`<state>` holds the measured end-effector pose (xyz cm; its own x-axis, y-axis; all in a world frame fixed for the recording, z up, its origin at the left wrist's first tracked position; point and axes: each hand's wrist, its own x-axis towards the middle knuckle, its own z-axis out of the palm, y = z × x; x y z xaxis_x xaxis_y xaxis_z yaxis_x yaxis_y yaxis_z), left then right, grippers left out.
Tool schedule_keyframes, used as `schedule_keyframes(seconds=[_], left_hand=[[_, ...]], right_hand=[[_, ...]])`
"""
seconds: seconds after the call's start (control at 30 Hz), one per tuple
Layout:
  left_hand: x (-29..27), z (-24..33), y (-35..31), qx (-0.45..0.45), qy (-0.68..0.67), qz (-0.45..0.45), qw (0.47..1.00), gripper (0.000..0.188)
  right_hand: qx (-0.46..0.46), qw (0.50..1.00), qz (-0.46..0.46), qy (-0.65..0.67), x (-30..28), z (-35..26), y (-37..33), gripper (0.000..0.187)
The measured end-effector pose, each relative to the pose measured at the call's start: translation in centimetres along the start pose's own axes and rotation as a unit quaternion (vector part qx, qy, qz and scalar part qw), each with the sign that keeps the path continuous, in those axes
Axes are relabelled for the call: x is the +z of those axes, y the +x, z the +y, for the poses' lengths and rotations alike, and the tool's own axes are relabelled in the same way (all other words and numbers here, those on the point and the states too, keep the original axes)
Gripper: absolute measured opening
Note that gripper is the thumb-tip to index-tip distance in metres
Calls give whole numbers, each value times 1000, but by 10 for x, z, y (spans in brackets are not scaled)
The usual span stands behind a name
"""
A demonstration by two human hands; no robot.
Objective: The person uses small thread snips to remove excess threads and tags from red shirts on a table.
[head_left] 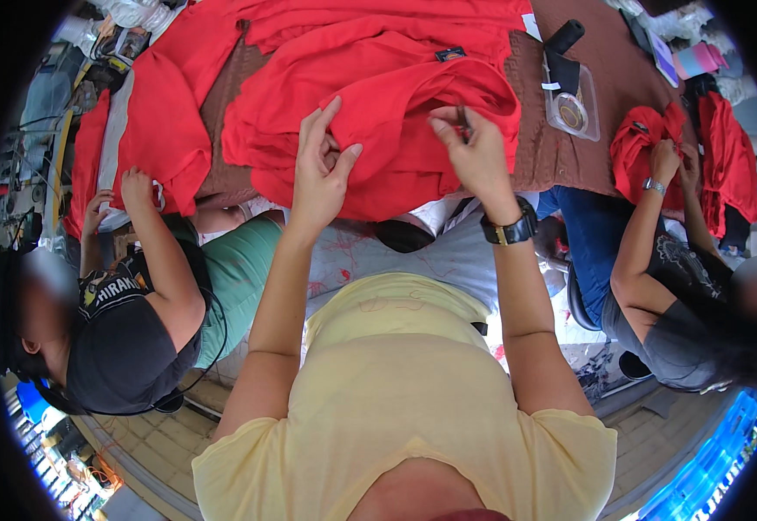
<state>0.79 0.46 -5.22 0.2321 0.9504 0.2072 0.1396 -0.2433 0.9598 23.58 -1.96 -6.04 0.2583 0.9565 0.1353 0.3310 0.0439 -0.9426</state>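
A red garment [378,113] with a small dark label [450,54] near its upper edge lies bunched in front of me. Over its near part is my left hand [319,165], thumb and forefinger apart, the other fingers curled; no held thing shows in it. My right hand [476,158], to the right above the same cloth, is closed round a small dark tool [463,123]. Most of that tool is hidden by my fingers, so its kind is unclear. A black watch sits on my right wrist.
The table has a brown quilted cover [552,165]. At right stands a clear plastic container [574,113] with a tape roll and black items. Two people work on red garments, one [148,339] at my left, one [674,321] at my right. More red cloth [161,113] lies left.
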Motion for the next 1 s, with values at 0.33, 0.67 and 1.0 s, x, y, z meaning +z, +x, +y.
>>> schedule_keyframes(seconds=[0.33,0.67,1.0], left_hand=[[39,24,-19,159,201,60,965,37],[60,-9,-5,109,174,23,979,45],[70,-19,-1,102,253,68,960,35]], right_hand=[[139,961,-13,238,48,15,-11,26],[34,988,15,149,28,13,-19,10],[-3,999,3,54,22,-20,-43,12]])
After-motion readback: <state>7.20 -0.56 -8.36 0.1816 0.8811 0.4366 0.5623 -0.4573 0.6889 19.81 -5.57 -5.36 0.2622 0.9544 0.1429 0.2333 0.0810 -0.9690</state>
